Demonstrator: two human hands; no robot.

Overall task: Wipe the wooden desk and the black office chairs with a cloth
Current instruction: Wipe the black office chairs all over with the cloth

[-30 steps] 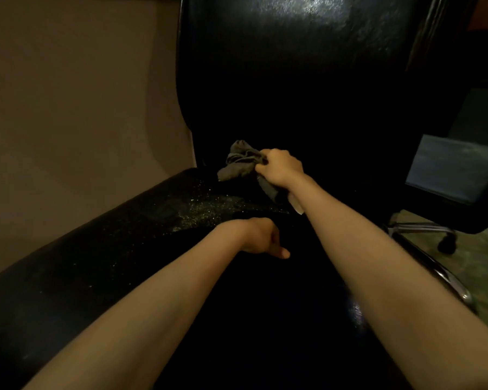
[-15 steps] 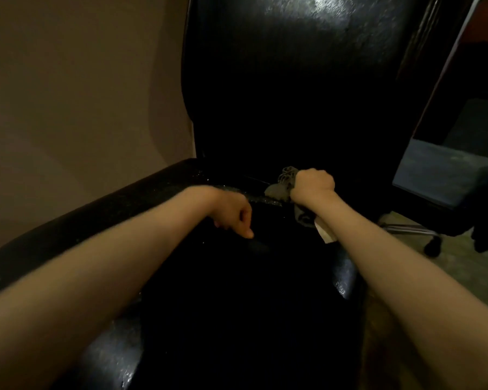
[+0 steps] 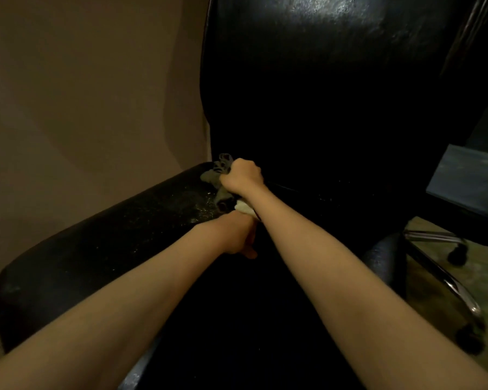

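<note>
Right hand (image 3: 243,175) clenched round the crumpled grey cloth (image 3: 219,171), at the seat-to-back crease of the black leather office chair (image 3: 321,80), at its left end as seen. 0.5 s ago the cloth was mid-crease; it has since shifted left. Left hand (image 3: 237,237) is now just below the right wrist, fingers curled under, nothing seen held. Chair seat mostly lost in shadow. Second chair with grey-blue seat (image 3: 468,187), right of the black chair, cut off by the frame edge.
</note>
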